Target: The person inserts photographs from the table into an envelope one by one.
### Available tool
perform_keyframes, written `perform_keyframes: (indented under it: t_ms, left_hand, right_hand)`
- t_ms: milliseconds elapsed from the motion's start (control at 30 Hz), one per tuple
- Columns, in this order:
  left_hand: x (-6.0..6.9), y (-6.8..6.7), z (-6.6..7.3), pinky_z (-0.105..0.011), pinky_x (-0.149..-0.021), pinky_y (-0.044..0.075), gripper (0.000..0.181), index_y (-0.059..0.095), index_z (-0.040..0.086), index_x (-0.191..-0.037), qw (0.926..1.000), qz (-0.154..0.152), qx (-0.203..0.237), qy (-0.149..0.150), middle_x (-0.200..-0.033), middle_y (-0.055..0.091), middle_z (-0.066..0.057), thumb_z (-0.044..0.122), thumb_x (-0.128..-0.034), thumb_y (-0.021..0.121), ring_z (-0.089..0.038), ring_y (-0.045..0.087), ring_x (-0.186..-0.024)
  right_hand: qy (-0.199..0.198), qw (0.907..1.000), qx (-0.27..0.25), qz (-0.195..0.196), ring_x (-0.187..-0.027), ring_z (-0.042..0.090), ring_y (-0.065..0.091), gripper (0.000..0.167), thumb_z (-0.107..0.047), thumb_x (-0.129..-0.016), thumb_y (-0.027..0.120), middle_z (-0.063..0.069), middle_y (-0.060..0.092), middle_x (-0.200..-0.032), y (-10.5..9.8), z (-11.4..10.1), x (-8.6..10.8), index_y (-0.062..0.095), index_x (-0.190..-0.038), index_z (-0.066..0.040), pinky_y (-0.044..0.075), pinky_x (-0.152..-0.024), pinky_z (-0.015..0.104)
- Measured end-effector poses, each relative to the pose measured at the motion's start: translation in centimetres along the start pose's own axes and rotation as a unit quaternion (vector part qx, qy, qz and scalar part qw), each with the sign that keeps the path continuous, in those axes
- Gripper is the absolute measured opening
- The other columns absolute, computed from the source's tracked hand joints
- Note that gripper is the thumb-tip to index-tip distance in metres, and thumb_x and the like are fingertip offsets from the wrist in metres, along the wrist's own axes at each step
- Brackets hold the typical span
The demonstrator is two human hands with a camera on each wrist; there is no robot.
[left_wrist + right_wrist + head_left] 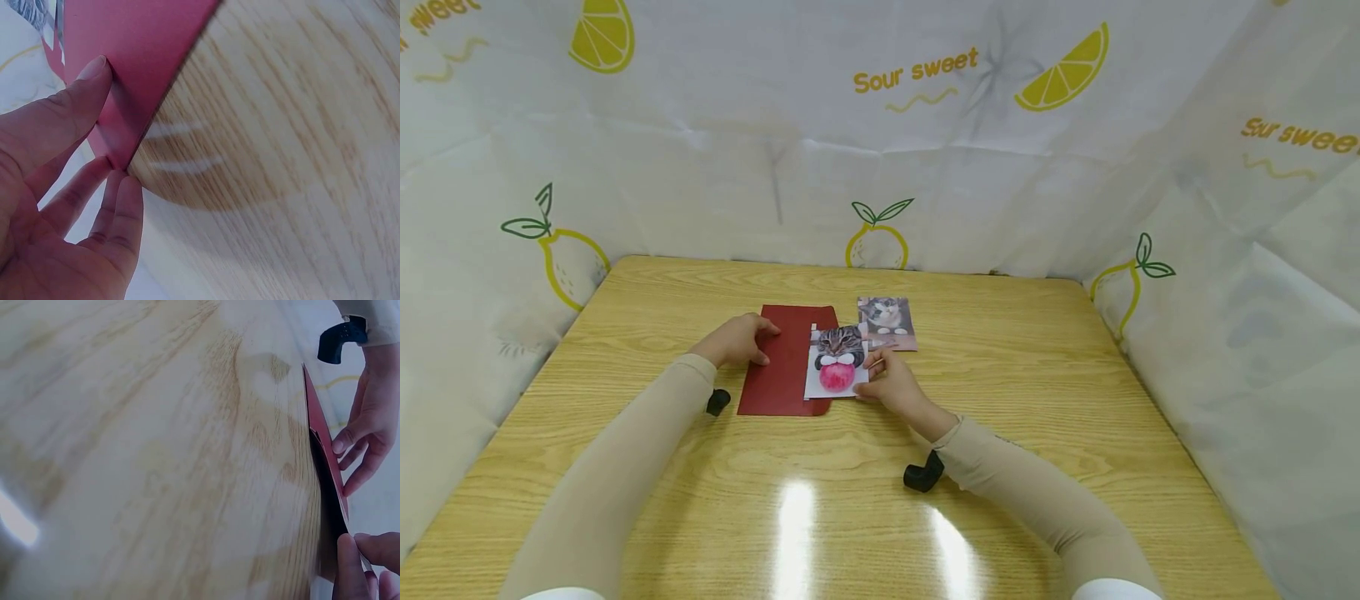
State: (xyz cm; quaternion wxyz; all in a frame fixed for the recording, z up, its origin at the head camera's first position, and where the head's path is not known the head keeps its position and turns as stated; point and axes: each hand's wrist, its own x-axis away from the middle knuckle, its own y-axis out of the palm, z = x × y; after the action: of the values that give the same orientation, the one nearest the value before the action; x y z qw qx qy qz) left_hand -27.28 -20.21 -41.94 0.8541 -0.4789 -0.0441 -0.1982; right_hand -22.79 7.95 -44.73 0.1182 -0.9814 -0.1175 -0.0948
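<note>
A red paper folder or envelope (778, 367) lies on the wooden table, and my left hand (741, 340) rests on its left side. In the left wrist view, the thumb (94, 72) touches the red face while the other fingers meet its edge. My right hand (895, 385) pinches the right edge of a photo card (837, 367) between thumb and fingers. The card shows a tabby cat over a pink ball and overlaps the folder's right part. Whether its left edge is tucked in cannot be told. Behind it lies a second cat photo (891, 321), partly covered.
The wooden table (1000, 367) extends around the papers. A white curtain (737, 167) with lemon prints hangs at its back and sides. Black wrist-worn pieces (923, 472) project near both forearms. Light glares off the table's front.
</note>
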Motion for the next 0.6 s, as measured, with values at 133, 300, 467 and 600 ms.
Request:
perform_keyframes:
  t_ms: [133,300,467,600]
  left_hand:
    - [-0.01,0.03,-0.06,-0.049,-0.109,0.039,0.053,0.054,-0.002,-0.135,1.0,0.001,0.0,0.001,-0.14,0.048,-0.025,0.004,-0.0852,0.072,-0.039,0.042,-0.132]
    - [-0.03,0.03,-0.11,-0.049,-0.109,0.039,0.053,0.054,-0.002,-0.135,1.0,0.002,-0.001,0.002,-0.14,0.048,-0.025,0.004,-0.0852,0.072,-0.039,0.042,-0.132]
    - [-0.07,-0.01,-0.17,-0.049,-0.109,0.039,0.053,0.054,-0.002,-0.135,1.0,0.0,-0.001,0.0,-0.14,0.048,-0.025,0.004,-0.0855,0.072,-0.04,0.042,-0.133]
    - [-0.09,-0.05,-0.14,-0.049,-0.109,0.04,0.053,0.054,-0.002,-0.135,1.0,0.0,-0.001,0.002,-0.14,0.048,-0.025,0.004,-0.0856,0.071,-0.039,0.042,-0.132]
  right_hand:
    - [-0.007,0.9999,0.01,-0.004,-0.072,0.016,0.051,0.038,0.017,-0.075,0.071,0.008,0.043,-0.086,0.04,-0.03,0.18,0.05,-0.105,0.005,0.061,-0.069,0.032]
    - [-0.01,0.9999,0.007,-0.008,-0.069,0.015,0.053,0.039,0.017,-0.075,0.071,0.009,0.043,-0.087,-0.01,-0.05,0.27,0.048,-0.106,0.007,0.061,-0.069,0.033]
    - [-0.013,0.9999,0.009,0.004,-0.061,0.013,0.053,0.036,0.018,-0.075,0.07,0.008,0.043,-0.086,0.0,-0.13,0.31,0.05,-0.101,0.003,0.061,-0.067,0.03]
    - [-0.02,0.9993,0.029,0.012,-0.056,0.01,0.048,0.037,0.017,-0.075,0.071,0.007,0.044,-0.086,0.0,-0.32,0.46,0.05,-0.1,0.0,0.06,-0.065,0.028]
